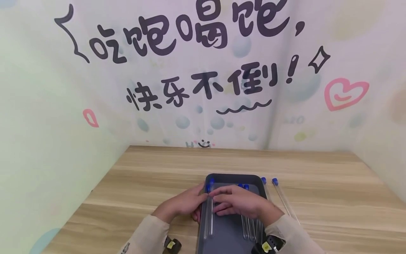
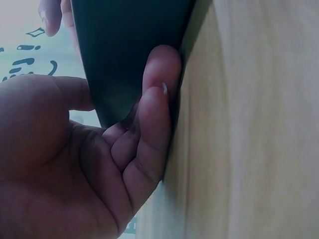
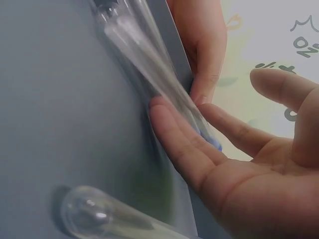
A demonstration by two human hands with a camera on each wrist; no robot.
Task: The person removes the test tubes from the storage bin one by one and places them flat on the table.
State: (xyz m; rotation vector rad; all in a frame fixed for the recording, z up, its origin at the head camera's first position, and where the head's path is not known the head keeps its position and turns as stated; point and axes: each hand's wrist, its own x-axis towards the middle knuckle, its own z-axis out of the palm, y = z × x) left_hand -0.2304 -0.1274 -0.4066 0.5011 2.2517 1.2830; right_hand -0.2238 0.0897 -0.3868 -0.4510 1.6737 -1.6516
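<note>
A dark grey tray (image 1: pixel 226 236) stands on the wooden table, its long side pointing away from me. My left hand (image 1: pixel 185 203) holds the tray's left side; in the left wrist view its fingers (image 2: pixel 154 119) curl against the outer wall, with the thumb at the rim. Two clear test tubes (image 1: pixel 211 218) with blue caps lie along the left inside of the tray. My right hand (image 1: pixel 242 203) reaches over the tray, its extended fingers (image 3: pixel 184 144) touching these tubes near the capped ends, the thumb apart from them. More blue-capped test tubes (image 1: pixel 248 225) lie at the tray's right, partly behind the right hand.
Two more capped tubes lie to the right of the tray, the outer tube (image 1: pixel 285 199) slanting on the wooden table (image 1: pixel 342 197). A printed white cloth wall (image 1: pixel 196 130) closes off the back, with pale walls on both sides.
</note>
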